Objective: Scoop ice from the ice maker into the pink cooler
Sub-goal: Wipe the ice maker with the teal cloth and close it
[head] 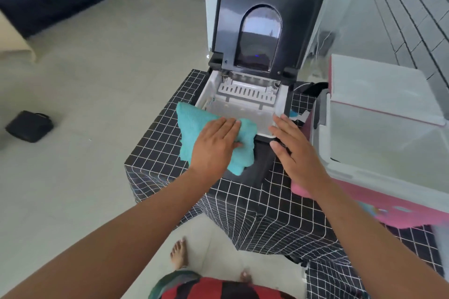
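though lidless, pink cooler (379, 192) beside right hand (295, 150)

txt: none legible; ice maker (252, 94) | pink cooler (379, 192) – no readable labels

Plenty of room straight down into the ice maker (243, 104), lid (267, 19) tipped up and back, out of the way. Front-left rim blocked though: teal cloth (194, 128) draped over it, left hand (215, 144) flat on top. Right hand (291, 150) hovering flat over the front-right corner. Pink cooler (401, 211) just beside on the right, open on top, its white lid (379, 87) walling off the far side.
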### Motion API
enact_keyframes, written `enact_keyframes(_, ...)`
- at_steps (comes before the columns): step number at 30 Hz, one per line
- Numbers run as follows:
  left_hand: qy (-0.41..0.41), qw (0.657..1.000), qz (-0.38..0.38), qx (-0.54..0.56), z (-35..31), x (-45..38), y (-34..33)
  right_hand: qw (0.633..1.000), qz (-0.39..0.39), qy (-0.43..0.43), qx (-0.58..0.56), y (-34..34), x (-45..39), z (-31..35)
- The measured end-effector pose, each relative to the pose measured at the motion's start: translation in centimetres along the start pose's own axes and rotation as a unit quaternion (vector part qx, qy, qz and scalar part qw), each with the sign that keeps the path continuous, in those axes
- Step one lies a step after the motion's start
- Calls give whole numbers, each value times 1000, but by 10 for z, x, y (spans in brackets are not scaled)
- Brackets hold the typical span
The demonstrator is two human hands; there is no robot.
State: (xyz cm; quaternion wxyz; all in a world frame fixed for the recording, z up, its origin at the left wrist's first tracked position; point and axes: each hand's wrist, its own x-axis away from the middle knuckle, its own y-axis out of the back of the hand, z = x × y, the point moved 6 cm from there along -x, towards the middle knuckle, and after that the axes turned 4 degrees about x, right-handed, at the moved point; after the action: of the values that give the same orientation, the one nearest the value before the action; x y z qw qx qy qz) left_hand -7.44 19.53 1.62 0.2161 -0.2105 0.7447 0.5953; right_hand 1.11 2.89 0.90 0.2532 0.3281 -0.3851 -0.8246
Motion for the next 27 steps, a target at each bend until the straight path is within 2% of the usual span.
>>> enact_keyframes(4,-32,999,-25,16,13,-6,13,1000,0,15,16,2,1,-1)
enact_keyframes(8,56,997,-39,47,55,4,23,999,-16,29,27,0,2,-1)
enact_keyframes(10,77,995,-38,56,46,6,16,999,-34,31,21,-2,3,-2)
enact_keyframes(15,6,997,-44,68,-22,-6,-12,999,-48,15,-6,-8,6,-2)
enact_keyframes(19,-15,994,-70,83,-6,-1,-5,999,-36,17,-25,-5,8,-2)
enact_keyframes(24,135,969,-100,182,75,19,16,999,-28,10,-29,-3,8,-3)
enact_keyframes(27,115,980,-105,125,55,15,10,998,-52,-7,-46,-4,8,-2)
